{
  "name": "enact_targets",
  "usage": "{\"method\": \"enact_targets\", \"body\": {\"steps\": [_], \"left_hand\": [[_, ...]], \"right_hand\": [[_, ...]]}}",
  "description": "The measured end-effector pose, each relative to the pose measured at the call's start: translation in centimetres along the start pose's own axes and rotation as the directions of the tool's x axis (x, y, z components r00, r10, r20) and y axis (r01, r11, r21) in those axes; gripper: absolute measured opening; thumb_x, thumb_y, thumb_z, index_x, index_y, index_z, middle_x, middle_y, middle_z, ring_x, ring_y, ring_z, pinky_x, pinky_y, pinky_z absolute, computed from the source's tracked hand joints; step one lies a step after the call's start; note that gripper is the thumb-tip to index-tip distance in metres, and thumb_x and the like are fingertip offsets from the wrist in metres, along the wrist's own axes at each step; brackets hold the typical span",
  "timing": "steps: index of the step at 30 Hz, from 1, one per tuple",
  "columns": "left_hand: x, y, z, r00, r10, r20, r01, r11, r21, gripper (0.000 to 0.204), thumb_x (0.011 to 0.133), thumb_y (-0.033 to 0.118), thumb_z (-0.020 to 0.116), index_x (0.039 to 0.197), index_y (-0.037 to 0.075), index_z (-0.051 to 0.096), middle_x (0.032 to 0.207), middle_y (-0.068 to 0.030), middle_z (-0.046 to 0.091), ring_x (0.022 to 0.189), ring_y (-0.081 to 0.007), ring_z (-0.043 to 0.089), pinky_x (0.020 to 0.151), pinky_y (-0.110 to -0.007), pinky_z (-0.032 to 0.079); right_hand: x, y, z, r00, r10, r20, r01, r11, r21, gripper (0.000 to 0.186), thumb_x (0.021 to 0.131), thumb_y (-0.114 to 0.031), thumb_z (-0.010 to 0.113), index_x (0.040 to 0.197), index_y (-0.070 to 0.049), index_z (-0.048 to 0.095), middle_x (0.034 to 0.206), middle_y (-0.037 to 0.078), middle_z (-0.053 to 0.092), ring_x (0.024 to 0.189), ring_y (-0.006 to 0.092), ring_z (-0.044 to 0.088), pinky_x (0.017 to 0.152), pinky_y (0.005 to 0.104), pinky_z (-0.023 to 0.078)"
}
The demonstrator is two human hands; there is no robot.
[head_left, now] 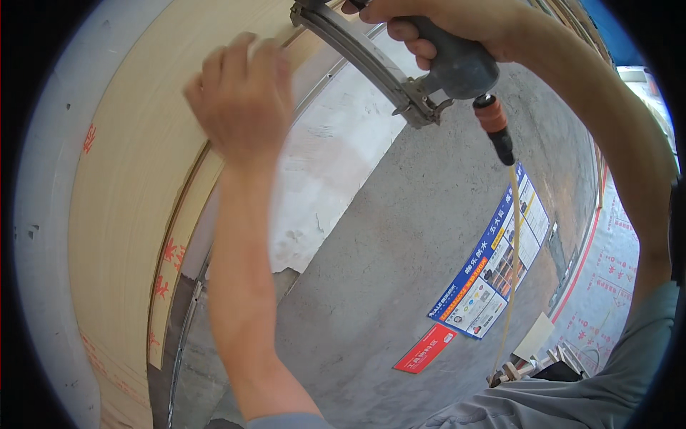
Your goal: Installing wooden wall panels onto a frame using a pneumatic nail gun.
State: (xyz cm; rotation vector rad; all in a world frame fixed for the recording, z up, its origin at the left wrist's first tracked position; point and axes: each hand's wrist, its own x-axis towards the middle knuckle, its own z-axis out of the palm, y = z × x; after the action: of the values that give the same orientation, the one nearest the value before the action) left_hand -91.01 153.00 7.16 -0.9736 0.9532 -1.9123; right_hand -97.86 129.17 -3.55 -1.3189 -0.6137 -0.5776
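My right hand (pixel 457 25) is wrapped around the grip of a grey pneumatic nail gun (pixel 461 71), partly cut off by the top edge. The gun's long magazine (pixel 357 53) slants up toward the left. From the grip's end hangs an orange and black hose coupling (pixel 493 121), with a thin yellowish air hose (pixel 515 236) running down from it. My left hand (pixel 243 100) is raised in front of pale wooden boards (pixel 128 179); motion smears its bent fingers, and whether it touches the wood cannot be seen.
A metal channel (pixel 184 343) runs beside the boards, next to a grey wall (pixel 350 264) with a white patch (pixel 321 171). A blue-edged poster (pixel 493 268) and a red sign (pixel 424 348) are on the grey surface. Printed white sheeting (pixel 597 286) lies at the right; metal fittings (pixel 532 363) are low down.
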Motion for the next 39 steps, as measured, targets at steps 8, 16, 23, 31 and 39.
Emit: {"method": "enact_targets", "body": {"steps": [8,16,23,31,39], "left_hand": [[-2.6,6.9,2.8,0.310,-0.546,0.779,0.234,-0.750,-0.619,0.062,0.095,0.026,0.072,0.146,0.009,0.042,0.128,-0.0076,0.063,0.110,-0.0184,0.062,0.096,-0.034,0.049],[-1.3,6.2,4.0,0.190,-0.795,0.577,0.054,-0.578,-0.814,0.068,0.094,0.031,0.073,0.145,0.002,0.040,0.136,-0.0105,0.057,0.123,-0.0238,0.058,0.107,-0.039,0.047],[-0.2,7.8,4.5,0.219,-0.790,0.573,0.090,-0.568,-0.818,0.103,0.082,0.038,0.085,0.153,0.002,0.019,0.148,-0.0120,0.045,0.137,-0.0237,0.046,0.121,-0.044,0.032],[0.3,8.0,4.0,0.089,-0.835,0.543,0.192,-0.521,-0.832,0.069,0.089,0.033,0.077,0.140,-0.002,0.047,0.132,-0.0086,0.061,0.124,-0.0187,0.057,0.112,-0.038,0.038],[-0.2,7.3,3.8,0.077,-0.801,0.594,0.157,-0.578,-0.801,0.093,0.083,0.026,0.083,0.151,0.001,0.024,0.144,-0.0124,0.049,0.130,-0.0241,0.052,0.117,-0.038,0.038]], "right_hand": [[-0.1,-2.0,-1.3,0.998,0.017,0.055,-0.011,0.994,-0.113,0.017,0.093,-0.015,0.062,0.100,-0.002,0.054,0.073,0.002,0.056,0.058,0.0120,0.055,0.057,0.0319,0.053],[1.5,-1.6,-0.1,0.994,-0.002,0.107,0.018,0.989,-0.148,0.020,0.093,-0.016,0.062,0.103,-0.001,0.054,0.076,0.002,0.057,0.060,0.0116,0.055,0.057,0.0307,0.053],[0.2,-1.7,-1.4,0.996,0.015,0.092,-0.002,0.989,-0.149,0.020,0.093,-0.015,0.060,0.103,0.000,0.053,0.076,0.002,0.057,0.061,0.0113,0.055,0.058,0.0306,0.054],[-0.7,-2.5,-0.1,0.988,0.055,0.146,-0.025,0.980,-0.198,0.018,0.094,-0.016,0.058,0.100,0.000,0.052,0.074,0.002,0.054,0.061,0.0114,0.055,0.061,0.0326,0.056],[-0.2,-2.1,0.3,0.992,0.082,0.098,-0.072,0.993,-0.097,0.015,0.095,-0.017,0.057,0.094,-0.003,0.052,0.073,0.002,0.053,0.060,0.0117,0.053,0.061,0.0335,0.055]]}}
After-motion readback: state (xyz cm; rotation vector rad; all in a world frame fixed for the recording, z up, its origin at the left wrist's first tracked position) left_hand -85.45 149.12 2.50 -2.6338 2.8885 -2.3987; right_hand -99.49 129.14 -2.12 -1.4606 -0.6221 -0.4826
